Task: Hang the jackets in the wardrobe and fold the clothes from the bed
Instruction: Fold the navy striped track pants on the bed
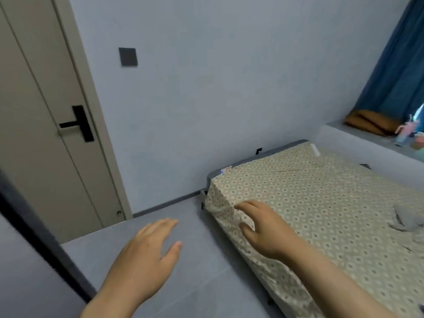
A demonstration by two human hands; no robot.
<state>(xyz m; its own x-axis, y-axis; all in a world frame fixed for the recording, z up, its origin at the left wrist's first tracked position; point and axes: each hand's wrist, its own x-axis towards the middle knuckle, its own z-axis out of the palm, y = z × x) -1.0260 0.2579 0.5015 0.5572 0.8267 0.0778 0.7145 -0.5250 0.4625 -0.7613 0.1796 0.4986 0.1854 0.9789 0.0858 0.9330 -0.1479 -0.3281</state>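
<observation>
Both hands reach forward with fingers spread and hold nothing: the left hand (146,255) is over the grey tiled floor (206,278), the right hand (263,230) over a corner of the beige diamond-patterned bed (321,198). A crumpled pale grey garment (410,218) (cut off at the right edge) lies on the bed. It looks soft and light — best pinched at its edges.

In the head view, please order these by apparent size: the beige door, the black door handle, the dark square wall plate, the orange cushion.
1. Beige panelled door.
2. Folded orange cushion.
3. Black lever door handle and dark grey square wall plate: nearly alike, left unranked.
</observation>
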